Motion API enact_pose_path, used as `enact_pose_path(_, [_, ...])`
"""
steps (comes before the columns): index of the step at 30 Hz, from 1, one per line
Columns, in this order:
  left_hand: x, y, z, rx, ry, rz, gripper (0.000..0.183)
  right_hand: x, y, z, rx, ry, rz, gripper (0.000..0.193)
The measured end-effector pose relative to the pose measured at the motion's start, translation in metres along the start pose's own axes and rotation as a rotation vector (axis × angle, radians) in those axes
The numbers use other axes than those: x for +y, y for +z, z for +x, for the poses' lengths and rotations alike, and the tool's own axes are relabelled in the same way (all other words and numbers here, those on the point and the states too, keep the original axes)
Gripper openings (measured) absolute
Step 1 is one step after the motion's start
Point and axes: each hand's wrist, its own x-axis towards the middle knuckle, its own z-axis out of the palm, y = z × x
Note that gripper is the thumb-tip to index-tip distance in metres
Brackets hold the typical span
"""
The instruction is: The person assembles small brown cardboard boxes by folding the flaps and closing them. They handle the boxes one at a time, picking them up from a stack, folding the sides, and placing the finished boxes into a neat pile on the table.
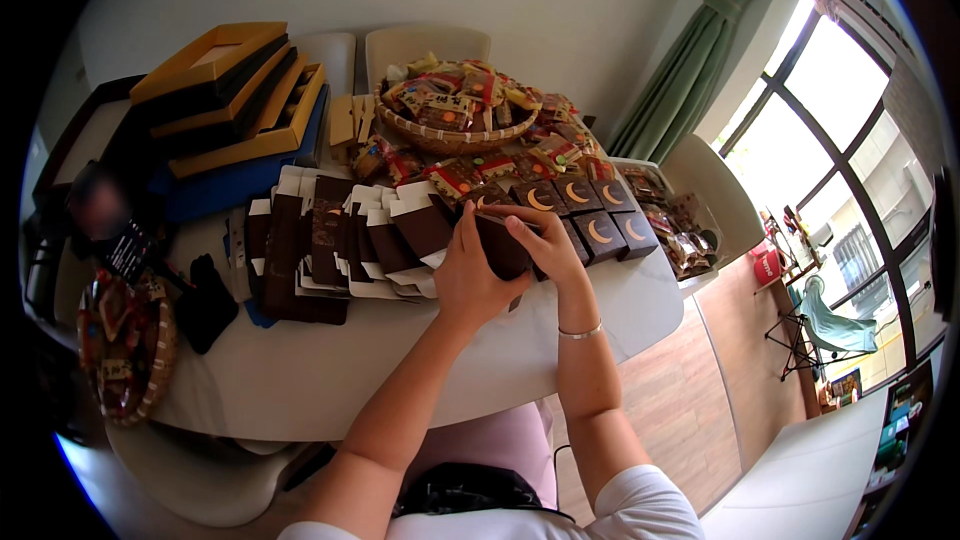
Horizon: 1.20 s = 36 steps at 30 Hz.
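A small dark brown cardboard box point(503, 248) is held between my two hands above the table's front part. My left hand point(466, 275) grips its left side, thumb reaching under toward the right. Around its upper right side my right hand point(552, 248) is closed, fingers on the top edge. Left of my hands lie overlapping flat brown carton blanks point(325, 240) with white inner flaps. Just beyond and right of my hands, several folded dark boxes point(602, 230) with a golden crescent moon stand in rows. The held box's contents are hidden.
A round wicker basket point(455, 140) heaped with wrapped snacks stands at the back, with loose packets around it. Yellow-and-black box trays point(215, 90) are stacked back left. A second snack basket point(125, 350) is far left. A clear bin point(672, 225) sits past the table's right edge.
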Motion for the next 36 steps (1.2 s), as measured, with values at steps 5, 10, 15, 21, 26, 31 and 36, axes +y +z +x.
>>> enact_pose_path(5, [0.002, -0.002, 0.000, 0.003, -0.035, -0.052, 0.119, 0.003, 0.000, 0.000, 0.003, -0.073, -0.120, 0.036])
enact_pose_path(10, [-0.003, 0.003, -0.001, 0.083, -0.041, 0.036, 0.117, 0.008, 0.007, 0.003, 0.163, -0.045, -0.078, 0.032])
enact_pose_path(15, [0.001, 0.001, -0.001, -0.013, -0.032, 0.027, 0.115, 0.004, 0.003, 0.002, 0.250, 0.017, 0.023, 0.032])
enact_pose_path(21, [0.004, -0.002, -0.001, -0.016, 0.035, -0.057, 0.110, -0.001, -0.003, -0.001, 0.024, -0.141, 0.043, 0.040])
enact_pose_path(26, [0.005, -0.001, -0.001, 0.048, 0.084, -0.021, 0.107, -0.002, 0.001, -0.001, 0.086, -0.097, 0.230, 0.049])
enact_pose_path(31, [0.007, -0.002, -0.001, 0.082, 0.100, -0.015, 0.106, -0.003, 0.000, 0.000, 0.144, -0.038, 0.303, 0.037])
enact_pose_path(36, [0.005, -0.001, -0.001, 0.083, 0.094, 0.016, 0.105, 0.000, 0.002, 0.001, 0.191, -0.063, 0.224, 0.028])
